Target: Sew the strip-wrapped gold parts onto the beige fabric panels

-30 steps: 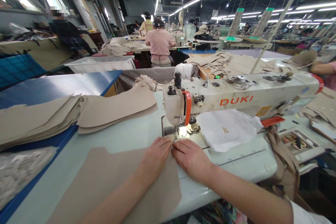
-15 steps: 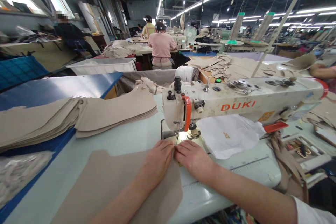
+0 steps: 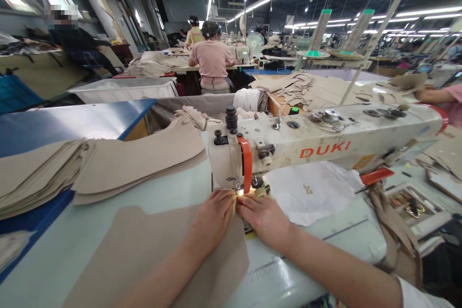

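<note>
A flat beige fabric panel lies on the pale machine table, its far right edge reaching the lit needle area of the sewing machine. My left hand rests on that edge, fingers bent and pressed together on the fabric. Close beside it, my right hand pinches the same edge, its fingertips almost touching the left ones. Both sets of fingertips are right at the presser foot, below the orange guard. The fingers cover the bit of edge they grip.
Stacked beige panels lie to the left. Beneath the machine arm is a white cloth with a small gold-coloured piece. A tray of metal parts sits at right. Co-workers sit farther back.
Both hands have come closer to the presser foot, with the fabric edge between them. My view has turned slightly, shifting the machine leftward in the picture.
</note>
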`<state>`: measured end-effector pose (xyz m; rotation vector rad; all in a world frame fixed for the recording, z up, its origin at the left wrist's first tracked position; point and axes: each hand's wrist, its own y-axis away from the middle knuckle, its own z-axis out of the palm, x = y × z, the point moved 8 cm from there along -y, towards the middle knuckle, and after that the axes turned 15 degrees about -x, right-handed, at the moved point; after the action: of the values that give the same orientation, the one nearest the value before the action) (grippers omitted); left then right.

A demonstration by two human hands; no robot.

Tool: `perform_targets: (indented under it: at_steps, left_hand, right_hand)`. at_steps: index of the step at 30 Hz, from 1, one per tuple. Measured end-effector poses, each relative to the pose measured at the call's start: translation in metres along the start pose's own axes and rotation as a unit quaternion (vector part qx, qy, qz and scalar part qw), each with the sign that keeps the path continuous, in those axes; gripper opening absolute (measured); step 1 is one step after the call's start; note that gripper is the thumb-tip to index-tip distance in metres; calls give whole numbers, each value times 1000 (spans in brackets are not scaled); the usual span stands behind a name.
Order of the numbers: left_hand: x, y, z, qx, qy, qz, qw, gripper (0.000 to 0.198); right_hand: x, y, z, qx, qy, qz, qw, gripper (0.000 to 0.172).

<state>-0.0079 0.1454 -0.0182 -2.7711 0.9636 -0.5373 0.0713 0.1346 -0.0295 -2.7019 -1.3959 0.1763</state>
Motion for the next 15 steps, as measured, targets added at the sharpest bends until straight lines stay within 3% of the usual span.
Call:
perform_targets:
  at_steps: [15]
  left_hand:
    - [-3,1,-1,23,-18,11,1000,25]
  right_hand:
    - [1,-1,-4,38,0,10,999,11]
